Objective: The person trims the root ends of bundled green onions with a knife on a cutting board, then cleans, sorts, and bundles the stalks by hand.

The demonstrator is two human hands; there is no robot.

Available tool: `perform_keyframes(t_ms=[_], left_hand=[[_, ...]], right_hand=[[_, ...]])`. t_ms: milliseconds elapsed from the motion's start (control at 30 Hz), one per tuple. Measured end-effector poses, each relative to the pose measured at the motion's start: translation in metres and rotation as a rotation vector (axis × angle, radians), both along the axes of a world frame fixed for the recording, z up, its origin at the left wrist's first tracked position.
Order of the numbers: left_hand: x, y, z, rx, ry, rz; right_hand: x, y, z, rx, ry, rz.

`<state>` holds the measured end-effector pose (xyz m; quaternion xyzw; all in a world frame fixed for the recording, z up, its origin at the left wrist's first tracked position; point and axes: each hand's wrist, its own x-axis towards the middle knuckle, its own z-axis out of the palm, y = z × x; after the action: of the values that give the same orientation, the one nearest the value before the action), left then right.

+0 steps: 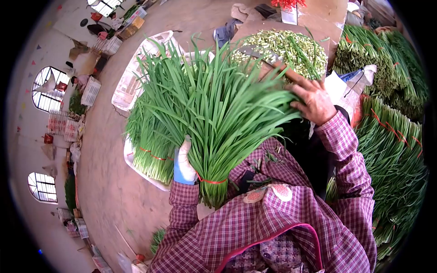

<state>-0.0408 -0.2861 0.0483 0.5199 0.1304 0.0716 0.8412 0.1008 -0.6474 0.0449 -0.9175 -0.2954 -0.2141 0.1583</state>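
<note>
A large bunch of long green leaves [214, 109], tied near its stem ends with a red band, stands upright before my chest. My left hand [184, 161], in a pale glove with a blue cuff, grips its left side low down. My bare right hand [314, 100] is at the bunch's upper right edge, fingers bent around a brown wooden handle. A dark blade [259, 54] seems to extend from that handle, blurred, above a heap of chopped stem pieces [296, 45]. Leaf tips near my right hand are smeared by motion.
A white plastic crate [132, 82] at left holds another tied green bunch [152, 150]. Stacked green bunches [391, 168] line the right side. Red ties [289, 3] stand in a white container at the top. Crates and people are along the far left wall.
</note>
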Motion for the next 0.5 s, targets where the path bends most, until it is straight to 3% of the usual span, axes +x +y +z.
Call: perform_keyframes(t_ms=[67, 133, 200, 333, 500], left_hand=[[0.0, -0.003, -0.001, -0.027, -0.005, 0.019], [0.002, -0.011, 0.01, 0.074, -0.01, 0.01], [0.003, -0.013, 0.01, 0.143, -0.02, 0.03], [0.001, -0.039, 0.026, 0.212, -0.048, 0.149], [-0.001, -0.014, 0.008, 0.119, -0.007, 0.125]], right_hand=[[-0.002, 0.004, 0.044, 0.004, -0.043, -0.168], [-0.005, 0.026, 0.072, 0.067, -0.221, -0.107], [-0.016, 0.07, 0.085, 0.195, -0.342, 0.123], [-0.042, 0.152, 0.065, 0.202, -0.219, 0.474], [-0.028, 0.146, -0.008, -0.017, -0.06, 0.334]])
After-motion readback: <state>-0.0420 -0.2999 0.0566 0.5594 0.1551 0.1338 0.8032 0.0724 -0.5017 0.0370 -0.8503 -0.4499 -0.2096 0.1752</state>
